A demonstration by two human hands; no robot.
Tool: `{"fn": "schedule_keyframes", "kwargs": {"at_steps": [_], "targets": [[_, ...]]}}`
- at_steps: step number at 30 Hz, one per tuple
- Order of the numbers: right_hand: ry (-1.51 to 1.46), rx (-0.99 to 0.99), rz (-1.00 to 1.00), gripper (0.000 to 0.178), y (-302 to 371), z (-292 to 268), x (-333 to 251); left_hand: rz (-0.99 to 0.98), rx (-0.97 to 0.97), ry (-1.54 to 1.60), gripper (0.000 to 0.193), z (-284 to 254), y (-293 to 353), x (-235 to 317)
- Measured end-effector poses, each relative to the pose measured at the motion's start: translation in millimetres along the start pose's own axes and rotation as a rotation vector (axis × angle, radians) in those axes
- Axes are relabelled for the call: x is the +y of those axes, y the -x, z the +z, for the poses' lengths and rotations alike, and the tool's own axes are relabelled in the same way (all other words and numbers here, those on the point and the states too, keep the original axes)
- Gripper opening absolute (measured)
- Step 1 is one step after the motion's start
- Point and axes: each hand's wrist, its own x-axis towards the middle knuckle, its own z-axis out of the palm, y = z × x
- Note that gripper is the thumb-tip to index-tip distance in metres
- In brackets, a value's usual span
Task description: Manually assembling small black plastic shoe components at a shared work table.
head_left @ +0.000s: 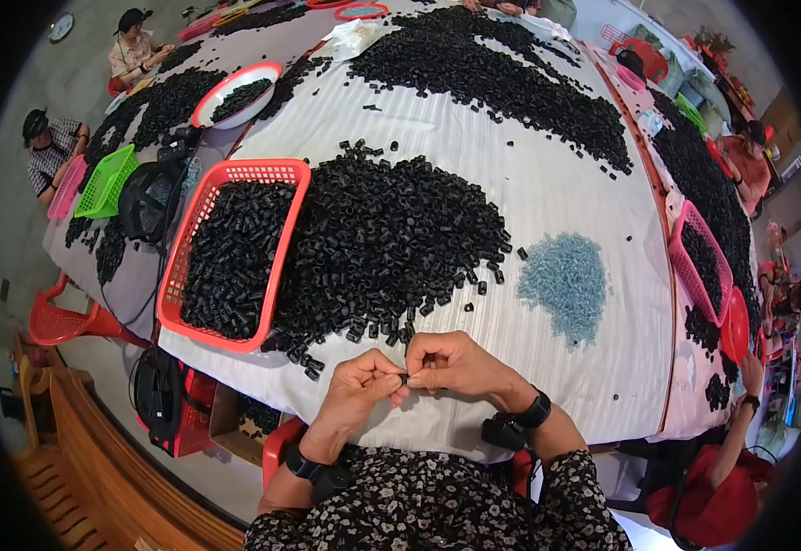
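Red plastic basket (258, 169) is well filled with small black parts and stands just beside a big black heap (391, 234). Farther away, the white bowl (238, 83) with red rim contains black parts also — same for the pink basket (688, 278) at right. Left hand (364, 379) and right hand (448, 365) pinch one small black piece (404, 378) between fingertips — near the table edge, below the heap.

Seeing grey floor (10, 230) to the left of the white-covered table (635, 321); noting red plastic chair (65, 321) and slatted wooden bench (120, 459) off table's near-left corner; spotting pale wall (768, 46) beyond table's far-right end.
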Motion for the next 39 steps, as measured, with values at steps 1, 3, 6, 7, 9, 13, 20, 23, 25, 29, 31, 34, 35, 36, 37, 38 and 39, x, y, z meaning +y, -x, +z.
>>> {"fn": "schedule_keyframes", "kwargs": {"at_steps": [1, 3, 6, 7, 9, 13, 20, 23, 25, 29, 31, 34, 35, 36, 37, 38, 39], "targets": [[-0.023, 0.014, 0.024, 0.01, 0, 1, -2, 0.025, 0.02, -0.07, 0.005, 1, 0, 1], [-0.056, 0.034, 0.043, 0.012, -1, 4, -3, 0.041, 0.032, -0.118, 0.005, 2, 0, 0], [-0.1, 0.041, 0.106, 0.017, -1, 4, -6, 0.057, 0.017, -0.149, 0.006, 2, -1, 1], [-0.109, 0.028, 0.149, 0.019, -1, 4, -7, 0.058, -0.011, -0.131, 0.007, 2, -1, 1], [-0.092, 0.0, 0.178, 0.021, -2, -3, -1, 0.055, -0.049, -0.084, 0.008, -1, -1, -4], [0.116, -0.15, 0.088, 0.019, -1, -13, 3, -0.023, -0.15, 0.056, 0.011, 7, 1, 5], [0.836, 0.449, -0.142, 0.006, 14, -52, -29, 0.042, -0.06, 0.228, 0.014, 1, -5, -2], [1.091, 0.524, -0.127, 0.007, 16, -67, -11, 0.023, -0.069, 0.171, 0.014, 2, -5, -1], [1.134, 0.541, -0.121, 0.007, 12, -69, 4, 0.029, -0.067, 0.178, 0.014, 6, -6, 2], [1.222, 0.554, -0.105, 0.008, 6, -60, 9, 0.033, -0.033, 0.171, 0.015, 3, -7, 1], [1.249, 0.569, -0.114, 0.007, 4, -58, 11, 0.022, 0.043, 0.118, 0.015, 0, -8, -1], [1.183, 0.58, -0.14, 0.008, 2, -53, 4, 0.041, 0.105, 0.135, 0.015, -3, -9, -6], [1.081, 0.569, -0.158, 0.009, 2, -50, 0, 0.045, 0.11, 0.137, 0.015, -3, -10, -7], [1.078, 0.556, -0.161, 0.009, 1, -44, -5, 0.061, 0.149, 0.117, 0.016, -4, -10, -8], [0.911, 0.529, -0.202, 0.009, -1, -36, -11, 0.077, 0.188, 0.096, 0.016, -6, -10, -9], [0.748, 0.513, -0.236, 0.009, 1, -29, -15, 0.078, 0.188, 0.098, 0.016, -5, -11, -10], [0.707, 0.474, -0.272, 0.014, 2, -26, -13, 0.07, 0.192, 0.108, 0.016, -5, -12, -11]]}}
